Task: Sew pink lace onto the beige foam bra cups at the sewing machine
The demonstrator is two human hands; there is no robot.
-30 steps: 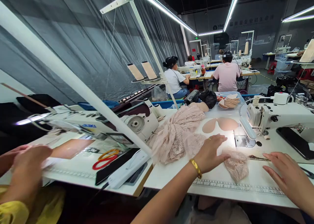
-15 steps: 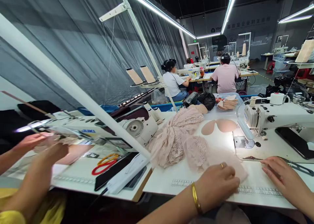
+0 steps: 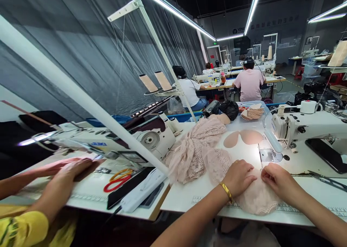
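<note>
- Head view: the left hand (image 3: 240,176) lies on a pale pink lace piece (image 3: 257,200) at the near edge of the white table (image 3: 189,200). Its fingers are curled down and their tips grip the fabric. A gold bracelet (image 3: 227,193) sits on the wrist.
- The right hand (image 3: 279,182) is on the same lace piece, just beside the left hand. Its fingers are also bent and closed on the cloth.
- The lace piece lies flat under both hands, in front of the needle plate (image 3: 267,155) of the white sewing machine (image 3: 311,126). Its scalloped hem reaches the printed ruler (image 3: 336,212) along the table's edge.
- Left of the hands a heap of pink lace (image 3: 195,149) touches the piece being held. Behind them lie 2 joined beige cup pads (image 3: 242,137).
- Scissors (image 3: 328,180) lie to the right of the right hand, and a black phone (image 3: 326,155) rests under the machine's arm.
- Farther back are a stack of beige cups (image 3: 253,113) and a black bag (image 3: 230,108).
- At the next table on the left, a co-worker's hand (image 3: 65,174), in a yellow sleeve (image 3: 24,229), presses pink fabric before a second machine (image 3: 130,138). Red and orange rings (image 3: 118,180) lie near it.
- 2 thread cones (image 3: 155,81) stand on a rack, and 2 people sit at benches in the background.
</note>
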